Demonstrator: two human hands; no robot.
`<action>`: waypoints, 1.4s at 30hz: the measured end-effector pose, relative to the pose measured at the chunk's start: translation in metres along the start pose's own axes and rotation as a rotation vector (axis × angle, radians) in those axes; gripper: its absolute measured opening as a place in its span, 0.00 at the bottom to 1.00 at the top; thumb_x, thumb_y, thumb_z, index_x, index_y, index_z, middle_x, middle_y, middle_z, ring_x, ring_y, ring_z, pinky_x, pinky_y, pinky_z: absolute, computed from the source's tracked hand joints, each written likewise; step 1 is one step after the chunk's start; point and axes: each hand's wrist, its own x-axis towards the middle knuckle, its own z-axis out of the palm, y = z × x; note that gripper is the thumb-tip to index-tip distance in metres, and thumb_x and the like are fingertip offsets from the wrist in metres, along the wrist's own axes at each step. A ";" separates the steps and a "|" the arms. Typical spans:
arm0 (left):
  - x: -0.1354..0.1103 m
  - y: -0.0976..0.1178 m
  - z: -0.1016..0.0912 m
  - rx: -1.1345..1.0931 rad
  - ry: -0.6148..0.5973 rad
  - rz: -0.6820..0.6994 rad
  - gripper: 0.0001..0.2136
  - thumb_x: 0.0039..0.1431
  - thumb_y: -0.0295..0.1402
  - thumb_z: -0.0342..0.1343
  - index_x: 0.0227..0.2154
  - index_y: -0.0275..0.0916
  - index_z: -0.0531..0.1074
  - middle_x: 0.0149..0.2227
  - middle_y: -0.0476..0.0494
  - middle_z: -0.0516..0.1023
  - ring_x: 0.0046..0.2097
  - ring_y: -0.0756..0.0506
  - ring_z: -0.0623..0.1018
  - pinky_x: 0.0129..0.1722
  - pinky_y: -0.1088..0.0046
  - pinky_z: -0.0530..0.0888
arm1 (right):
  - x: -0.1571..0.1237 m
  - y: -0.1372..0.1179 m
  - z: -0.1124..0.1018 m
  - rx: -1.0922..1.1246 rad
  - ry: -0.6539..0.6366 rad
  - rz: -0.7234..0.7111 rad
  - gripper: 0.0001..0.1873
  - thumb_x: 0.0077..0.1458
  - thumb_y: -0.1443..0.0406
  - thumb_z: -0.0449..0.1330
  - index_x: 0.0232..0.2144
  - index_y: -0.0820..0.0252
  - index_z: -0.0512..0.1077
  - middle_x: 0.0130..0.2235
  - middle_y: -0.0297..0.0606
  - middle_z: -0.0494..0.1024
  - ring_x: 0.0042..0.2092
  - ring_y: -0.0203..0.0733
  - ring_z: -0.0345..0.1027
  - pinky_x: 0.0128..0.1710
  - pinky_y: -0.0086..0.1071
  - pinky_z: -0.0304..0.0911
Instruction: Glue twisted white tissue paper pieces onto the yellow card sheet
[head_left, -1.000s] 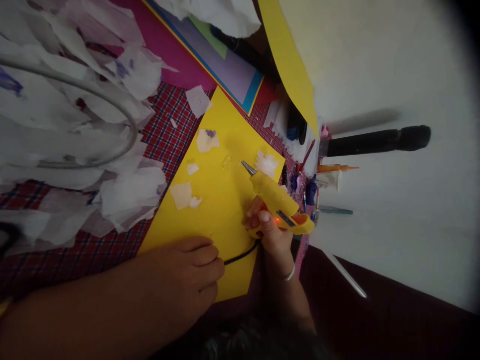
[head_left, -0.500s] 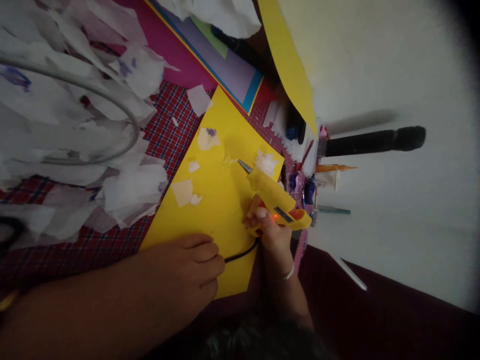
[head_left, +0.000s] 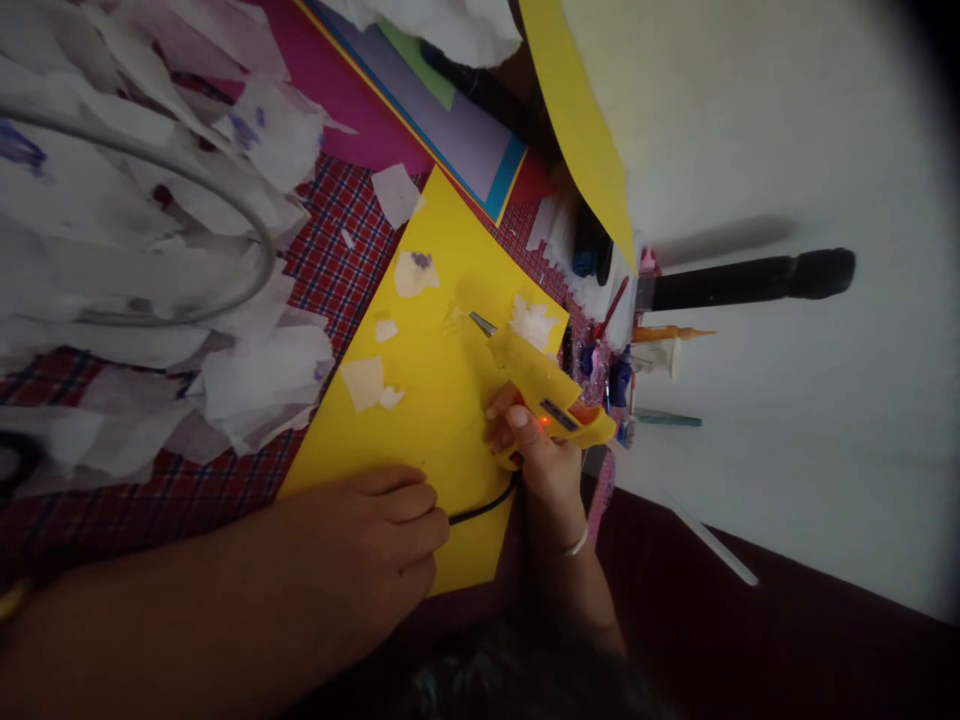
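Note:
My right hand (head_left: 536, 450) is wrapped round the grip of a yellow glue gun (head_left: 540, 385), whose small orange light glows. The metal nozzle (head_left: 482, 323) points left, just above a small glossy glue patch (head_left: 455, 318) on a yellow paper sheet (head_left: 442, 400). My left hand (head_left: 390, 535) rests on the near part of that sheet with its fingers curled together, their tips hidden. From the gun's handle a black cord (head_left: 484, 507) runs to the left fingers and disappears there. Torn white paper pieces (head_left: 364, 383) lie on the sheet, with a crumpled white bit (head_left: 532, 322) beside the gun.
Torn white paper (head_left: 247, 375) is heaped at left on a red checked cloth (head_left: 337, 215), with a grey cable loop (head_left: 259, 235) over it. Coloured sheets (head_left: 480, 150) lie at the back. A black-handled tool (head_left: 750, 280) and brushes stand by the wall at right.
The glue gun in my right hand has shifted slightly left and up, its rear end swinging a little left. My left hand has stayed in place.

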 end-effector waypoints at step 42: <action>-0.003 0.002 -0.001 -0.045 0.012 -0.008 0.05 0.68 0.32 0.60 0.37 0.40 0.80 0.43 0.45 0.82 0.46 0.43 0.76 0.55 0.63 0.72 | -0.004 0.005 -0.001 0.085 -0.025 -0.031 0.15 0.62 0.50 0.65 0.38 0.53 0.77 0.36 0.36 0.81 0.26 0.36 0.71 0.25 0.32 0.71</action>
